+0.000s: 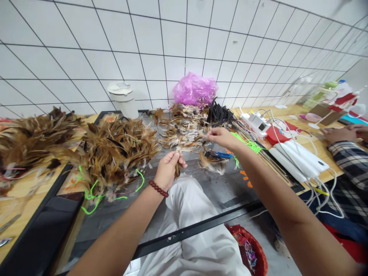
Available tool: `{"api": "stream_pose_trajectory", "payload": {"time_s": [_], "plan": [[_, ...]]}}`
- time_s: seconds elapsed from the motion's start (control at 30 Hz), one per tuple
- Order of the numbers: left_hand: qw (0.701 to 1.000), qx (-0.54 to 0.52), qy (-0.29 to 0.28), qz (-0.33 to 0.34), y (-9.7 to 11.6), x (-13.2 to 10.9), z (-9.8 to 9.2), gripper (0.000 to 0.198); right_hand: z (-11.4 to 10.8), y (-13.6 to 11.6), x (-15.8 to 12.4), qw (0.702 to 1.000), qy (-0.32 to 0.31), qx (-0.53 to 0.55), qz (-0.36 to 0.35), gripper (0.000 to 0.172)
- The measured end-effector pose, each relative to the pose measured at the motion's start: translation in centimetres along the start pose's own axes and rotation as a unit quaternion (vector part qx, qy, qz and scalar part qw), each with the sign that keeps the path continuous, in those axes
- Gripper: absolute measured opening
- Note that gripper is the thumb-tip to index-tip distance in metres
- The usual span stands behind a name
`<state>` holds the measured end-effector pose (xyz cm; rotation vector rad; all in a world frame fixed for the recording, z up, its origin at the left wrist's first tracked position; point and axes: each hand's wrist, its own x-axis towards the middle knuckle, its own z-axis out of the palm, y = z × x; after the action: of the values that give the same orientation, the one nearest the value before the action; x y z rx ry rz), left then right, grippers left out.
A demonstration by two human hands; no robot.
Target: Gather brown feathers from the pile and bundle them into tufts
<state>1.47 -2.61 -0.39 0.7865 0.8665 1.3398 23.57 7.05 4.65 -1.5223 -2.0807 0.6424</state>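
My left hand (pixel 169 168) is closed around a small bunch of brown feathers (pixel 178 168), held upright above the glass table (pixel 120 214). A dark red bead bracelet (pixel 158 188) sits on that wrist. My right hand (pixel 219 136) reaches forward and pinches at the loose pile of pale brown feathers (pixel 181 132) in the middle of the table; what sits between its fingertips is too small to name. Blue-handled scissors (pixel 221 155) lie just below the right hand.
Big heaps of brown feathers (pixel 115 151) with neon green string (pixel 92 195) lie left. A pink plastic bag (pixel 194 90), a white container (pixel 124 97) and black feathers (pixel 220 114) stand at the back. White chargers and cables (pixel 296 157) lie right, beside another person's plaid sleeve (pixel 349 161). A red bin (pixel 250 249) sits below.
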Motion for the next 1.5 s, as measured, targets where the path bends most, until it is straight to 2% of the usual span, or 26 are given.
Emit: {"api": "stream_pose_trajectory", "payload": {"time_s": [0.07,0.13,0.2,0.23,0.33,0.43,0.53,0.6,0.7,0.8,0.9,0.97,1.13,1.23,1.33,1.4,1.5], "plan": [[1.000,-0.008,0.004,0.001,0.0,-0.1,0.0,0.027,0.6,-0.1,0.6,0.998,-0.042,0.035,-0.028,0.025],[1.000,-0.017,0.006,-0.001,0.1,-0.2,-0.1,0.027,1.2,0.2,2.1,0.999,0.018,-0.046,0.011,0.025],[1.000,-0.024,0.006,-0.004,0.1,-0.2,-0.2,0.027,1.6,0.8,4.0,0.979,0.102,-0.157,0.078,0.027],[1.000,-0.027,0.007,-0.006,0.0,-0.1,-0.2,0.027,1.7,1.1,4.8,0.966,0.125,-0.201,0.101,0.029],[0.999,-0.032,0.012,-0.010,-0.1,0.3,-0.3,0.027,1.7,2.0,6.5,0.948,0.102,-0.275,0.124,0.030],[0.999,-0.039,0.009,-0.010,-0.2,0.7,-0.4,0.027,0.7,2.3,6.4,0.946,0.087,-0.280,0.137,0.025],[0.999,-0.052,0.013,-0.002,-0.2,0.7,-0.3,0.027,-0.3,1.3,4.3,0.963,0.119,-0.213,0.115,0.025],[0.998,-0.063,0.022,0.000,-0.1,0.5,-0.2,0.026,0.0,-0.3,2.0,0.981,0.139,-0.125,0.059,0.026],[0.996,-0.080,0.022,-0.010,0.2,0.2,-0.1,0.024,2.5,-3.3,-1.9,0.986,0.163,-0.026,-0.032,0.027],[0.993,-0.117,0.004,-0.022,0.3,0.3,-0.4,0.021,6.0,-5.7,-4.9,0.976,0.178,-0.020,-0.124,0.023],[0.988,-0.153,0.006,-0.028,0.3,0.6,-1.0,0.019,8.6,-6.6,-6.3,0.971,0.151,-0.019,-0.183,0.022],[0.986,-0.162,0.006,-0.032,0.3,0.8,-1.2,0.019,9.4,-6.4,-6.5,0.971,0.131,-0.018,-0.198,0.021],[0.987,-0.152,-0.020,-0.038,0.4,0.7,-1.2,0.023,9.4,-5.6,-6.3,0.977,0.085,0.026,-0.196,0.018],[0.992,-0.124,-0.010,-0.024,0.2,0.5,-1.0,0.024,9.2,-5.4,-5.6,0.977,0.098,0.158,-0.107,0.031],[0.997,-0.077,-0.015,0.000,0.0,0.4,-0.7,0.024,9.3,-5.4,-4.8,0.933,0.074,0.349,-0.047,0.038],[0.998,-0.053,-0.022,0.001,-0.1,0.3,-0.5,0.023,9.1,-5.3,-4.5,0.902,0.048,0.427,-0.048,0.031],[0.999,-0.047,-0.014,-0.005,-0.2,0.3,-0.4,0.024,8.1,-5.1,-4.4,0.865,0.072,0.495,-0.036,0.021]]}}
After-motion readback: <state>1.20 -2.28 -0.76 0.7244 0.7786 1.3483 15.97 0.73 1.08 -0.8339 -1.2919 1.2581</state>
